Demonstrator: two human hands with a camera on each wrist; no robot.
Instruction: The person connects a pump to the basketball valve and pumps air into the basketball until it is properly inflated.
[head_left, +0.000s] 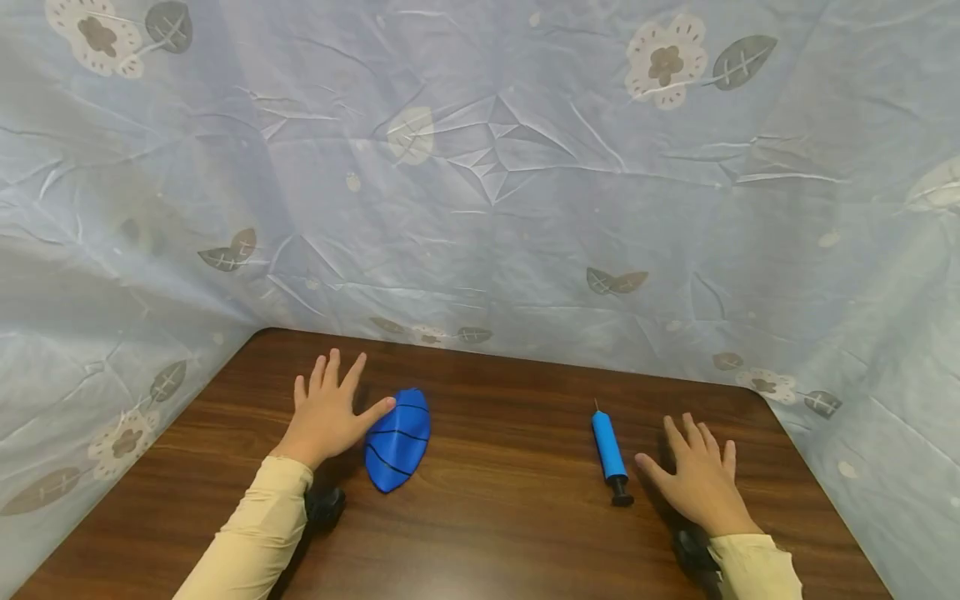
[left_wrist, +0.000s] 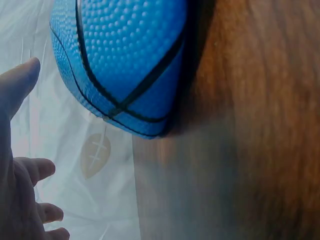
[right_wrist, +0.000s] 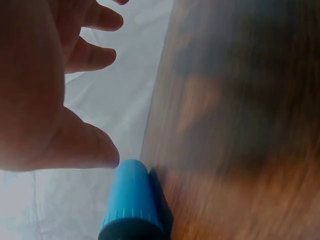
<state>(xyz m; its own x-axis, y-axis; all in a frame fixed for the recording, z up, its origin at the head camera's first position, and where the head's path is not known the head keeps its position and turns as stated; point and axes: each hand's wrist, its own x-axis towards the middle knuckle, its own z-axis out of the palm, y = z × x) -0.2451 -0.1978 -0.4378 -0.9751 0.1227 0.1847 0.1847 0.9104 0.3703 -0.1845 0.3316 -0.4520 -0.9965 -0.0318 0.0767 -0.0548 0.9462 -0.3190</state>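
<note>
A deflated blue basketball (head_left: 399, 442) with black seam lines lies folded on the left part of the table. My left hand (head_left: 326, 412) is just left of it, fingers spread, and its thumb overlaps the ball's edge in the head view. Dimples cover the ball's skin (left_wrist: 130, 55) in the left wrist view, where a gap shows between thumb and ball. On the right side lies a blue hand pump (head_left: 609, 446), needle pointing away and black handle toward me. Beside it on the right is my right hand (head_left: 697, 479), fingers straight and apart, holding nothing.
The brown wood-grain table (head_left: 495, 500) has rounded far corners. A pale floral curtain (head_left: 525, 208) hangs along its back edge and both sides. Dark wrist devices are worn under the left wrist (head_left: 325, 507) and right wrist (head_left: 693, 550).
</note>
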